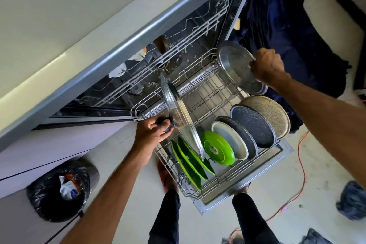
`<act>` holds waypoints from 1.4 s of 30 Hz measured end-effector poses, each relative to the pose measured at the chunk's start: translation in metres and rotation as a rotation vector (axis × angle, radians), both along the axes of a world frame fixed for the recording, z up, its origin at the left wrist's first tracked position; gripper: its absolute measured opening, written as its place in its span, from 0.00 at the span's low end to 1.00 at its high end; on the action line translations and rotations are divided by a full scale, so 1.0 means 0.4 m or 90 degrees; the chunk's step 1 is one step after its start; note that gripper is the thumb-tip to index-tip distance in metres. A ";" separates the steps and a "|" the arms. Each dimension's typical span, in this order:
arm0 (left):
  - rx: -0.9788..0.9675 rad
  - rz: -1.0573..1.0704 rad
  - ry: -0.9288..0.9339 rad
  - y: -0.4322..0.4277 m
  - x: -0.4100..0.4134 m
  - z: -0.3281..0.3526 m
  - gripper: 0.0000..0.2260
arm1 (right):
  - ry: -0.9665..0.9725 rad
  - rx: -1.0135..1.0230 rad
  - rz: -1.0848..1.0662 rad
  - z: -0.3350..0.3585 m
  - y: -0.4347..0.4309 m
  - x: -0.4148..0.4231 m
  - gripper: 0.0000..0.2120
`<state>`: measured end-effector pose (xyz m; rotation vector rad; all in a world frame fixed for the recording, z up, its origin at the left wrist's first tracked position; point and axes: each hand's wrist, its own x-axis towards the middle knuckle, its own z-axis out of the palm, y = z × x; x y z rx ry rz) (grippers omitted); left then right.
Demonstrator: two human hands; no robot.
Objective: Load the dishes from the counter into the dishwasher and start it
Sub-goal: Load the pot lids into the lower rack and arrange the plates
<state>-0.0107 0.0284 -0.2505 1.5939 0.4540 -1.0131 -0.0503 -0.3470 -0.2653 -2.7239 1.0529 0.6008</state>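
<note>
The dishwasher's lower rack (215, 93) is pulled out over the open door (283, 149). My left hand (153, 131) grips the black knob of a glass lid (179, 115), which stands on edge in the rack's left side. My right hand (266, 67) holds the rim of a steel plate (235, 65), tilted at the rack's far right corner. Green plates (190, 161), a green bowl (217, 147), a white plate (230, 139), dark speckled plates (254, 127) and a beige plate (270, 114) stand in the near rows.
The upper rack (178, 45) sits inside the dishwasher, with white dishes (118, 71) at its left. A bin lined with a black bag (59, 186) stands left of my legs. An orange cable (302, 164) runs over the floor at right. Dark blue cloth (281, 25) lies beyond the door.
</note>
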 end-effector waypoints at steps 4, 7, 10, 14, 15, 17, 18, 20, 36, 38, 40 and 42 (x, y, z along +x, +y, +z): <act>0.001 -0.002 0.000 -0.016 0.012 -0.011 0.11 | -0.020 0.038 -0.008 -0.038 0.001 0.023 0.19; 0.003 0.002 0.001 -0.023 0.022 -0.019 0.10 | -0.037 0.052 0.019 -0.060 0.009 0.040 0.17; 0.000 0.005 0.002 -0.041 0.033 -0.028 0.11 | -0.040 0.070 0.016 -0.090 0.000 0.052 0.16; 0.005 0.009 0.002 -0.064 0.044 -0.037 0.08 | -0.031 0.103 0.008 -0.111 -0.006 0.071 0.16; 0.006 0.003 0.001 -0.070 0.045 -0.040 0.08 | -0.034 0.107 0.017 -0.114 -0.007 0.076 0.15; 0.010 -0.009 -0.003 -0.079 0.049 -0.047 0.08 | -0.037 0.119 0.025 -0.121 -0.009 0.085 0.14; 0.012 -0.011 -0.004 -0.084 0.052 -0.052 0.08 | -0.035 0.130 0.028 -0.125 -0.011 0.087 0.13; 0.010 -0.013 -0.003 -0.095 0.056 -0.057 0.09 | -0.035 0.160 0.038 -0.136 -0.013 0.088 0.13; 0.004 -0.043 0.006 -0.126 0.061 -0.088 0.14 | -0.108 0.311 -0.125 -0.170 0.009 0.018 0.18; 0.001 -0.050 0.003 -0.125 0.059 -0.094 0.15 | -0.137 0.305 -0.170 -0.166 0.033 -0.014 0.25; -0.002 -0.050 0.006 -0.125 0.058 -0.097 0.15 | -0.151 0.286 -0.178 -0.167 0.058 -0.041 0.30; -0.001 -0.049 0.010 -0.125 0.057 -0.098 0.15 | -0.174 0.278 -0.191 -0.172 0.079 -0.059 0.30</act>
